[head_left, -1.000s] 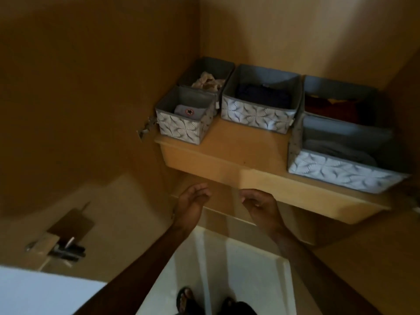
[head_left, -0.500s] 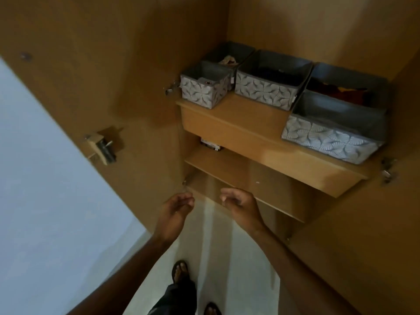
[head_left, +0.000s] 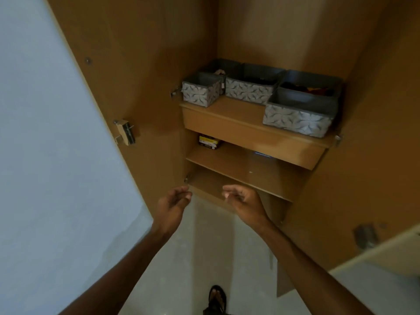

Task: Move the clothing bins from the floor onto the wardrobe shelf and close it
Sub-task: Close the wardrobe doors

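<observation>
Several grey patterned fabric bins stand on the upper wardrobe shelf (head_left: 238, 114): a small bin (head_left: 200, 93) at the front left, a medium bin (head_left: 250, 89) behind the middle, a large bin (head_left: 297, 117) at the front right, and others behind them holding clothes. My left hand (head_left: 173, 205) and my right hand (head_left: 244, 201) hover side by side in front of the lowest shelf, well below the bins. Both hold nothing, with fingers loosely curled and apart. The wardrobe stands open, its left door (head_left: 118, 76) swung wide.
The right door (head_left: 375, 155) is open too, its lower edge near my right forearm. A lock fitting (head_left: 126, 133) sticks out of the left door. A small box (head_left: 209, 142) lies on the middle shelf. A sandalled foot (head_left: 217, 298) stands on the pale floor.
The view has pulled back from the wardrobe, so the bins look farther and the lower shelves show. Both hands have stayed low and empty, apart from the bins.
</observation>
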Tool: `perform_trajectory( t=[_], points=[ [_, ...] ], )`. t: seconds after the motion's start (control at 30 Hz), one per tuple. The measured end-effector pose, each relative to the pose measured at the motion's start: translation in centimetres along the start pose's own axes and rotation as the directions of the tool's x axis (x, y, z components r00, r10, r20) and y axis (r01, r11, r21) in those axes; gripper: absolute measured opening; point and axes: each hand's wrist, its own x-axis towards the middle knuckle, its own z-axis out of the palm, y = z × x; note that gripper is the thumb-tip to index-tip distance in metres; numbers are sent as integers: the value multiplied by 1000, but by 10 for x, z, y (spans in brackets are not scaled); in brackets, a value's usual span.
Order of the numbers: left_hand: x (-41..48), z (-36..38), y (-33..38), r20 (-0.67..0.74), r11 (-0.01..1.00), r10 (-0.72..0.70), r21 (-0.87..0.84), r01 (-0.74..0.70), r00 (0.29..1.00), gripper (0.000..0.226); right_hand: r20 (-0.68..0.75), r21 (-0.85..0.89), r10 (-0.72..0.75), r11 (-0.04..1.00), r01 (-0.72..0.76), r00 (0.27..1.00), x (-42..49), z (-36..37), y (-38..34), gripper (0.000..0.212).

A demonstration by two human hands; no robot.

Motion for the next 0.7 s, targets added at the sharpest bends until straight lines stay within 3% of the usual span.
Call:
perform_trajectory(
  t=[0.2,0.4,0.53,0.7],
  points=[
    [-65,60,0,173,999,36,-10,-35,984,22,-137,-68,14,997,-24,990,-107,-72,0,19],
    [-119,163,21,384,994,107,-45,-97,917,21,-354,-117,24,991,-70,935,-186,-184,-2,15],
    [-142,236,52,451,981,190,-67,-179,872,22,-441,-201,-65,979,-28,895,-210,-254,-6,15],
    [-161,324,104,421,957,290,-113,-267,860,26,-534,-216,-113,976,-6,838,-202,-332,-11,15]
  ],
)
